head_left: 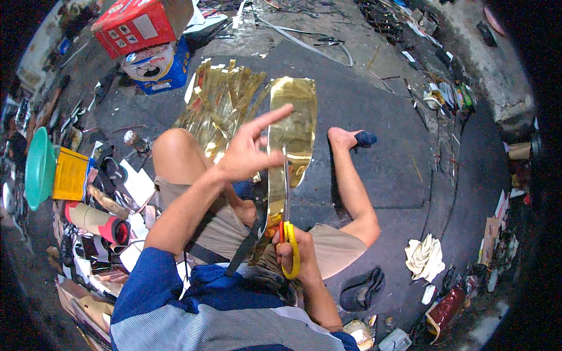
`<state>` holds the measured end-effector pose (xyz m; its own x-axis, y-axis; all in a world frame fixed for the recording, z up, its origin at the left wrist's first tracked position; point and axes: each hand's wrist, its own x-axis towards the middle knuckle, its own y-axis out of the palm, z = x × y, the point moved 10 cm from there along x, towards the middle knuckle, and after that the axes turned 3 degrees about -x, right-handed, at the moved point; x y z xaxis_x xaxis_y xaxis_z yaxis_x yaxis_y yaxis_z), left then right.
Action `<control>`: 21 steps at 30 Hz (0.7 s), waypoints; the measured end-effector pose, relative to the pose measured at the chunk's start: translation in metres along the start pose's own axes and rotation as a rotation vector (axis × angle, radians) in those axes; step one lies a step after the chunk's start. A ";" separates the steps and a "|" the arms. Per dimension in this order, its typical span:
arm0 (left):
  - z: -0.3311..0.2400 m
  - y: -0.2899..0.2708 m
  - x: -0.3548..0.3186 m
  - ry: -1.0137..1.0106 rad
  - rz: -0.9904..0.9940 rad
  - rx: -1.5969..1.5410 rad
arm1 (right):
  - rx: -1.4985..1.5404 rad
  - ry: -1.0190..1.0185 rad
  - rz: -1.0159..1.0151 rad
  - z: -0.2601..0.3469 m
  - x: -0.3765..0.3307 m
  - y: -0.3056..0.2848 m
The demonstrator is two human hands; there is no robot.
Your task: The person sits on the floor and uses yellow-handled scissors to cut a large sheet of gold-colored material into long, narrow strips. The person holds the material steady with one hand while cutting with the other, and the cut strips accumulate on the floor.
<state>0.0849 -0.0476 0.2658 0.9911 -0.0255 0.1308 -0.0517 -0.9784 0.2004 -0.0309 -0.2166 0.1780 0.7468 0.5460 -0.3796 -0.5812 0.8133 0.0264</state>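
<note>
My right hand [302, 248] grips a pair of scissors [293, 268] with yellow and orange-red handles. Their blades point away from me, along a cut in a shiny gold sheet [300, 123]. A narrow strip hangs on the left of that cut, bending down toward my lap. Above the sheet's left edge, my left hand [249, 152] has its index finger and thumb spread apart and grips nothing visible; whether it touches the sheet I cannot tell. Left of the sheet lies a loose pile of cut gold strips [219, 111], partly behind my knee.
A red box [140, 29] rests on a blue box [161, 73] at the far left. Nearer on the left are a green basin [38, 169], a yellow container [71, 174] and scattered scraps. A crumpled cream cloth [424, 257] and a dark cap-like item [362, 291] lie at right.
</note>
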 end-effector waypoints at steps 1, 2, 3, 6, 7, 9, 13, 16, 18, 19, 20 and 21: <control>0.002 -0.009 0.009 -0.043 -0.007 -0.066 | 0.033 0.023 0.018 -0.001 -0.001 0.002; -0.003 -0.010 0.009 -0.008 -0.010 -0.037 | -0.006 -0.013 0.012 0.000 -0.001 0.002; -0.008 -0.008 0.012 0.026 -0.003 -0.010 | -0.043 -0.049 -0.005 0.000 0.001 0.000; -0.016 0.009 -0.002 0.041 -0.006 0.082 | -0.225 -0.153 -0.021 0.014 0.009 -0.006; -0.018 0.014 -0.007 0.051 0.005 0.161 | -0.298 -0.184 -0.016 0.019 0.011 -0.006; -0.024 0.020 -0.014 0.063 0.016 0.278 | -0.256 -0.217 -0.026 0.020 0.014 -0.006; -0.022 0.021 -0.019 0.048 0.010 0.301 | -0.220 -0.243 -0.001 0.018 0.014 -0.005; -0.020 0.023 -0.015 0.056 -0.004 0.240 | -0.186 -0.186 -0.019 0.005 0.012 -0.006; -0.008 0.019 -0.018 -0.016 -0.032 0.143 | -0.153 -0.148 -0.054 0.002 0.011 -0.007; -0.009 0.017 -0.018 -0.022 -0.029 0.149 | -0.137 -0.136 -0.071 0.008 0.011 -0.007; -0.010 0.015 -0.017 -0.029 -0.023 0.156 | -0.122 -0.131 -0.072 0.010 0.010 -0.006; -0.010 0.014 -0.016 -0.034 -0.015 0.159 | -0.111 -0.124 -0.077 0.013 0.009 -0.007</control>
<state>0.0673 -0.0590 0.2760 0.9953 -0.0146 0.0954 -0.0190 -0.9988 0.0458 -0.0156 -0.2151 0.1862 0.8206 0.5093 -0.2593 -0.5479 0.8301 -0.1035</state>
